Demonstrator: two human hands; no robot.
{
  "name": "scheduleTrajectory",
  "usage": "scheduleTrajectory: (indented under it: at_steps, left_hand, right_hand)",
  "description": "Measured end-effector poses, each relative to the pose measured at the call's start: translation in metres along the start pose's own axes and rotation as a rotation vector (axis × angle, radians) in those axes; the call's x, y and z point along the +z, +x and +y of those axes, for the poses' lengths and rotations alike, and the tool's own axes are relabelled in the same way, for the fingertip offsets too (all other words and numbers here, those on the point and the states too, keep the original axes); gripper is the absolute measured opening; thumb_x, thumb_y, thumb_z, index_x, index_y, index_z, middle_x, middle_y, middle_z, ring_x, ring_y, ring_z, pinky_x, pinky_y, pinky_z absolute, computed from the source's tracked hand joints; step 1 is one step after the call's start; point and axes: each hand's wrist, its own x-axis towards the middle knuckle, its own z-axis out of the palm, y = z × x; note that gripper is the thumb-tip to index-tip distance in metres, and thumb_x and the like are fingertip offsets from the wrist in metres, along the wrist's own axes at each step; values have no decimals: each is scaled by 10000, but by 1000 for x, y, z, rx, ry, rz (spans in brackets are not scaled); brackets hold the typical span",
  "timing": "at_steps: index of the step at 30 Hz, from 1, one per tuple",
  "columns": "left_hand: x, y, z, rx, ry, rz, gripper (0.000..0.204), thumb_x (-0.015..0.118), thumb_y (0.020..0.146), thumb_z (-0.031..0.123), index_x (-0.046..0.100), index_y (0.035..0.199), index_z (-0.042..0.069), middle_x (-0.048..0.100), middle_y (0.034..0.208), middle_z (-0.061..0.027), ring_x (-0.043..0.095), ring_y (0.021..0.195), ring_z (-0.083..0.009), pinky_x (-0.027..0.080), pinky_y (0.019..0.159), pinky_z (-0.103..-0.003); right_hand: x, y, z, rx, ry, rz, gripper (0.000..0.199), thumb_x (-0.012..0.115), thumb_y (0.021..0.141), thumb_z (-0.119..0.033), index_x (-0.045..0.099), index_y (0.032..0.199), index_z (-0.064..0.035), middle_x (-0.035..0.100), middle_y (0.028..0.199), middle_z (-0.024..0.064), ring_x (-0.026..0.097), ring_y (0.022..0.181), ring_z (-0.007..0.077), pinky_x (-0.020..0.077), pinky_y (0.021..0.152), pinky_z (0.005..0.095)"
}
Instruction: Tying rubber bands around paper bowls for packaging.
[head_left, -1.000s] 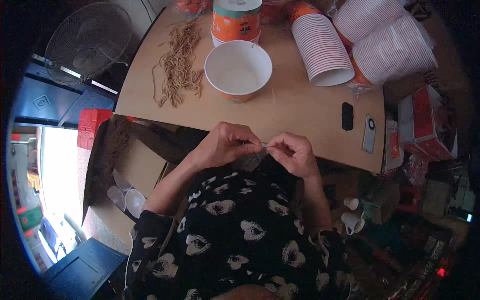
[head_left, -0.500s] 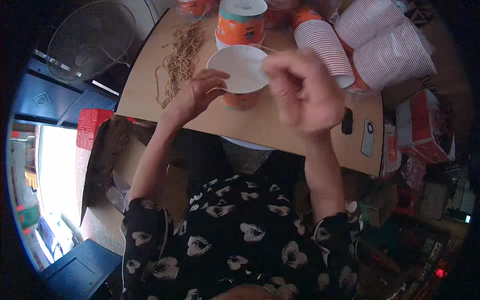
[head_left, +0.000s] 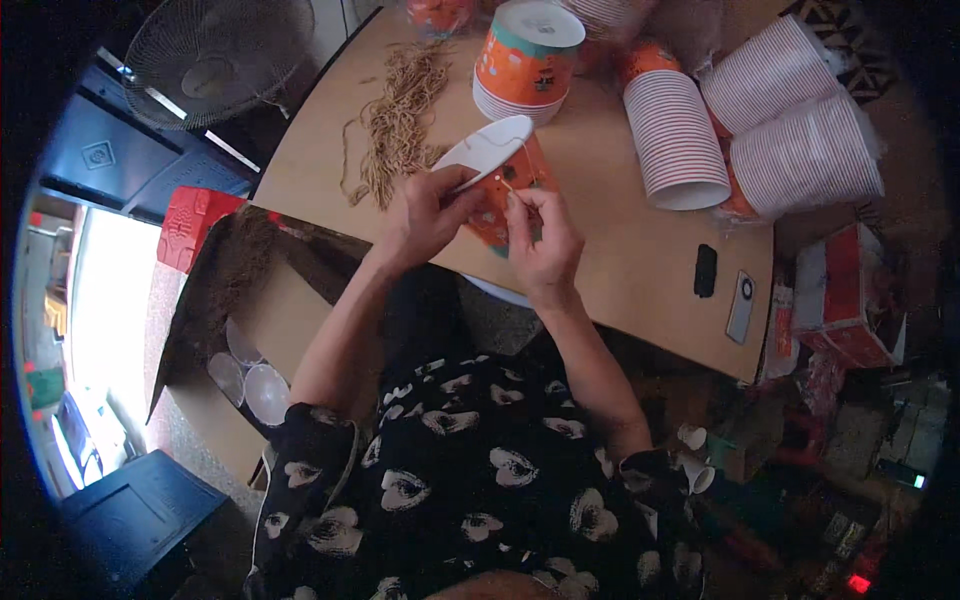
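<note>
My left hand (head_left: pixel 425 215) grips an orange paper bucket (head_left: pixel 528 172) by its rim, thumb and fingers closed on the wall. The bucket is tilted over, its white inside turned up and to the left. At its right side my right hand (head_left: pixel 545 240) pinches a thin tan cord (head_left: pixel 508 186) between thumb and fingertips, close to a small white spot on the wall. More cord runs over the rim near the top. A loose heap of tan cords (head_left: pixel 400 125) lies on the table to the left.
An upside-down stack of orange buckets (head_left: pixel 525 70) stands behind my hands. Nested white-and-red striped buckets (head_left: pixel 675 140) lie at the back right, some wrapped in plastic. A black object (head_left: pixel 706 270) and a phone (head_left: pixel 740 308) rest near the right edge. An open carton (head_left: pixel 290 310) is at left.
The bucket has gone from opening-up to tilted on its side. My right hand has come down and left, from beside the rim to the bucket's wall. The view has shifted slightly.
</note>
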Motion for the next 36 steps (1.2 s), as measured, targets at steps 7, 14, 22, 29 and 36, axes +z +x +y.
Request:
scheduleTrajectory:
  at_steps: [7, 14, 22, 29, 36]
  left_hand:
    - [3, -2, 5, 0, 45, -13, 236, 658, 911, 175, 679, 1057, -8, 684, 731, -99, 626, 647, -104, 503, 590, -301]
    - [5, -4, 14, -5, 101, -42, 248, 651, 913, 178, 680, 1077, -6, 699, 782, -120, 666, 691, -134, 529, 630, -310]
    - [19, -8, 32, 183, 186, -20, 175, 659, 900, 146, 730, 995, 18, 688, 805, -140, 672, 724, -227, 531, 645, -327]
    - [27, -11, 35, 6, 37, -164, 150, 713, 855, 154, 749, 929, 29, 691, 792, -123, 680, 767, -205, 535, 692, -334]
    - [29, -15, 22, -64, 67, -238, 136, 749, 818, 149, 759, 899, 40, 719, 851, -102, 682, 809, -153, 552, 703, -313]
  right_hand:
    - [1, 3, -3, -17, -39, -21, 117, 687, 879, -78, 583, 930, -63, 642, 780, 113, 660, 695, 304, 505, 587, 396]
    - [-1, 1, 0, -2, -65, -23, 115, 682, 882, -89, 580, 928, -63, 638, 779, 108, 657, 693, 313, 500, 583, 405]
    - [-15, -19, 11, 137, 28, -56, 88, 654, 918, -57, 615, 984, -15, 659, 770, 83, 658, 677, 137, 514, 618, 288]
    - [-23, -43, 14, 142, 75, -50, 84, 652, 915, -21, 604, 974, 13, 660, 771, 68, 636, 697, 96, 509, 620, 271]
    - [-61, -48, 6, 487, 242, -370, 124, 679, 889, -79, 622, 974, -9, 666, 752, 96, 654, 710, 144, 506, 624, 290]
